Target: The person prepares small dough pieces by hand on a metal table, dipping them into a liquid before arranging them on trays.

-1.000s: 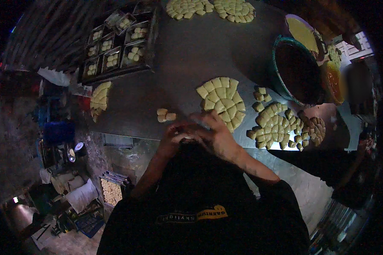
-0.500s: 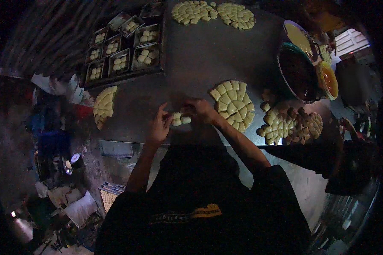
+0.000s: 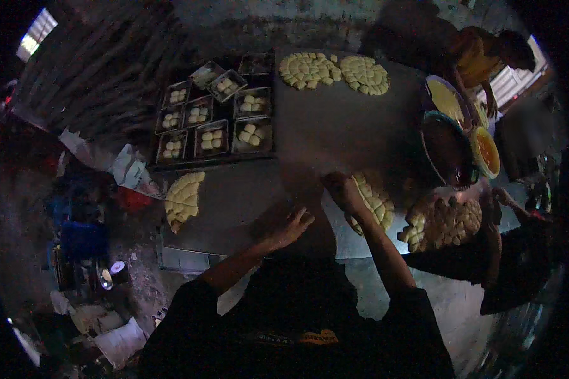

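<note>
Portioning of dough looks like the step in hand, and we judge ourselves between pieces. Our landmark, the cut dough round [image 3: 378, 205], lies on the worktable [image 3: 316, 126]. Of our 2 hands, the right hand [image 3: 342, 191] is curled tight at the round's left edge; we cannot tell whether it pinches anything. The left hand [image 3: 294, 228], farther left, is half open, seemingly empty. Taking a piece would call for loosened right fingers.

Tbl [image 3: 335, 126] w/ cut dough [image 3: 379, 203], tray [image 3: 208, 163], bowls [image 3: 426, 148].
</note>
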`<state>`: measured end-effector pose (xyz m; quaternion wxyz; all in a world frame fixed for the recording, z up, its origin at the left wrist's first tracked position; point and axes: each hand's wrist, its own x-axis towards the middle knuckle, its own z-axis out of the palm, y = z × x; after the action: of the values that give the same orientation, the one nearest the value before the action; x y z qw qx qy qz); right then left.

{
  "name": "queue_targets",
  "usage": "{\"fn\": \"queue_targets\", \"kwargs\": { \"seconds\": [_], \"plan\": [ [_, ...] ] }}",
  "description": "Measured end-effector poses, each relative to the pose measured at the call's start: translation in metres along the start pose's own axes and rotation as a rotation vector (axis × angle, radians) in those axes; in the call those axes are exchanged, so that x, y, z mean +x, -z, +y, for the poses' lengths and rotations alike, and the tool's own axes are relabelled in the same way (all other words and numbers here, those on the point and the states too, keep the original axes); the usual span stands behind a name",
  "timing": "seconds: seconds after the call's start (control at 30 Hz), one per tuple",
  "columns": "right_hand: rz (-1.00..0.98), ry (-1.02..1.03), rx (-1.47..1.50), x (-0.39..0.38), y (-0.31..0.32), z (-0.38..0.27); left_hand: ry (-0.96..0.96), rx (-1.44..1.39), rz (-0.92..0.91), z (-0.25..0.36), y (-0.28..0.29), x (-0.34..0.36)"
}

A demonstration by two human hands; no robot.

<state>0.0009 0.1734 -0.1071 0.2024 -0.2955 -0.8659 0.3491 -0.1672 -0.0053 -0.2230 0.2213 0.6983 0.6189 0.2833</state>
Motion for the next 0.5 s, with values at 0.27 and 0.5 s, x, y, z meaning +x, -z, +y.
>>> {"fn": "queue_targets", "kwargs": {
  "seconds": [0.27, 0.5],
  "plan": [
    [-0.023, -0.339, 0.244, -0.046, -0.009, -0.050, 0.282, -0.933, 0.098, -0.010, 0.273, 0.094],
    [0.020, -0.359, 0.126, -0.069, -0.001, -0.075, 0.704, -0.050, 0.462, -0.256, 0.425, 0.246]
  ]
}}
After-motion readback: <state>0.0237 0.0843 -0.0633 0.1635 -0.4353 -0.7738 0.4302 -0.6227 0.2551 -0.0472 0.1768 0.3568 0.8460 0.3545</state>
